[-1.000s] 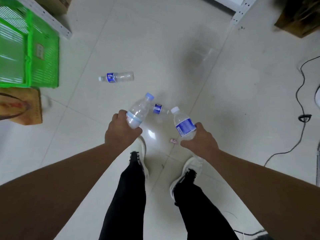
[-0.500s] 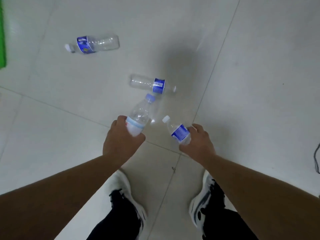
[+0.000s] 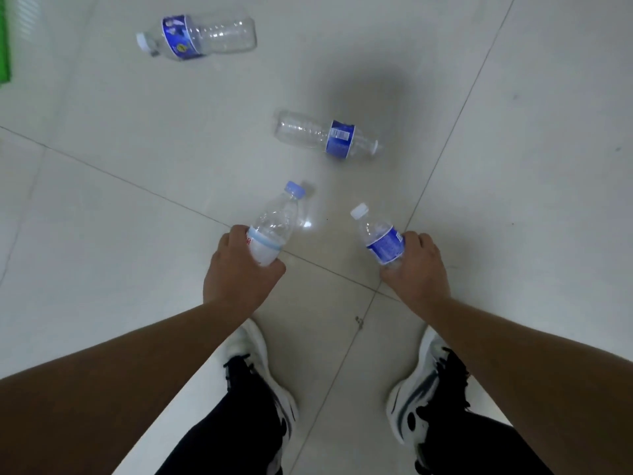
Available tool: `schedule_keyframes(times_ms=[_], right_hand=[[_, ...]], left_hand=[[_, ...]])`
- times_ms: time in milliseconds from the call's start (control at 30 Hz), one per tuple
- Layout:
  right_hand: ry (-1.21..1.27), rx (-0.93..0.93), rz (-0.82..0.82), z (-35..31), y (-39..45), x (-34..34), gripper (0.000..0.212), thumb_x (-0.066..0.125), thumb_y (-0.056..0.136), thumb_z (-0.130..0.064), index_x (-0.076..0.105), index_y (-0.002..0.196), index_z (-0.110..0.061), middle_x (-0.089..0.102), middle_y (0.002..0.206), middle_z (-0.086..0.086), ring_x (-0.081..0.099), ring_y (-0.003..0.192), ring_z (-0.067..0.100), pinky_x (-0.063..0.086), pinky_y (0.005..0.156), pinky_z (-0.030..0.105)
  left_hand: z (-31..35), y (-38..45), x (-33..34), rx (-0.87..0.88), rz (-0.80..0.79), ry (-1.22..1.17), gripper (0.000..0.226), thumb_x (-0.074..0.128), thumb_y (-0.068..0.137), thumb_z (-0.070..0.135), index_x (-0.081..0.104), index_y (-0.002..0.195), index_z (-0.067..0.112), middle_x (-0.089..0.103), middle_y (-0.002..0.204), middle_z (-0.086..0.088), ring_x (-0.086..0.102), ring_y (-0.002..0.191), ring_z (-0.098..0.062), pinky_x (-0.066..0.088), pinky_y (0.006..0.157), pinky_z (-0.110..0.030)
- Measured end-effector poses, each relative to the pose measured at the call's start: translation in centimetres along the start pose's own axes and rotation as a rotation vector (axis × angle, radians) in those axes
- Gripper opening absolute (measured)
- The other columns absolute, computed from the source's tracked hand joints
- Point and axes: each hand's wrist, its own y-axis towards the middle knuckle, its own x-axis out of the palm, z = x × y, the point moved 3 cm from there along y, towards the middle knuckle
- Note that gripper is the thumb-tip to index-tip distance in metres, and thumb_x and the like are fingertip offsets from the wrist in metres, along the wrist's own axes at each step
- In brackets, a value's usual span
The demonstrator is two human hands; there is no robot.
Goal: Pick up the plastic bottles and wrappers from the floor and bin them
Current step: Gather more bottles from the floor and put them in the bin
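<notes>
Your left hand [image 3: 239,269] grips a clear plastic bottle with a light-blue cap [image 3: 274,224]; your right hand [image 3: 416,265] grips a clear white-capped bottle with a blue label [image 3: 380,238]. Beyond them, on the pale tiled floor [image 3: 102,234] — two more blue-labelled bottles lying flat: nearer one [image 3: 325,134], far one [image 3: 198,35].

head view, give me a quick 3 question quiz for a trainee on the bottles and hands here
1. True or false: both hands already hold a bottle.
2. How many bottles lie on the floor? A) one B) two C) three
3. Fill in: the bottle in the left hand has a ____ cap.

Key
1. True: the left hand grips the pale-label bottle; the right hand grips the blue-label bottle.
2. B: the near bottle and the far bottle, both on their sides on the floor.
3. Blue.
</notes>
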Motion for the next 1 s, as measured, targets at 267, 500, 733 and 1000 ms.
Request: schedule_keyframes(times_ms=[267,500,733,1000], right_hand=[[0.029,-0.096,-0.094,-9.6,-4.7,-16.4,0.048,0.084,0.071,-0.019,0.059,0.110,-0.007,0.058,0.101,0.012,0.058,0.093,0.031,0.051,0.082,0.039],[0.099,-0.069,-0.260,-18.6,-9.8,-26.8,0.051,0.084,0.068,-0.029,0.055,0.108,-0.017,0.063,0.100,0.005,0.065,0.083,0.023,0.048,0.067,0.030],[0.192,-0.206,-0.424,-26.4,-18.4,-31.3,0.060,0.092,0.073,-0.032,0.052,0.116,-0.019,0.070,0.098,0.003,0.069,0.081,0.015,0.054,0.068,0.029],[0.043,-0.331,-0.555,-33.0,-29.0,-26.1,0.056,0.089,0.073,-0.040,0.053,0.114,-0.028,0.072,0.097,-0.003,0.071,0.083,0.013,0.052,0.067,0.030]], left_hand=[[5.2,-6.7,-12.6,-0.040,0.046,-0.058,0.055,0.081,0.069,0.036,0.051,0.113,0.024,0.057,0.104,0.001,0.063,0.090,-0.028,0.055,0.073,-0.042],[6.7,-14.4,-21.5,-0.150,0.000,-0.153,0.056,0.081,0.074,0.042,0.054,0.120,0.023,0.061,0.110,-0.001,0.067,0.092,-0.026,0.061,0.074,-0.043],[3.2,-25.0,-25.5,-0.301,0.137,-0.465,0.058,0.083,0.069,0.046,0.054,0.117,0.030,0.064,0.102,0.009,0.065,0.080,-0.007,0.044,0.058,-0.028],[-8.5,-34.6,-26.7,-0.422,0.267,-0.653,0.058,0.081,0.063,0.054,0.053,0.112,0.041,0.066,0.099,0.015,0.065,0.077,0.001,0.043,0.057,-0.024]])
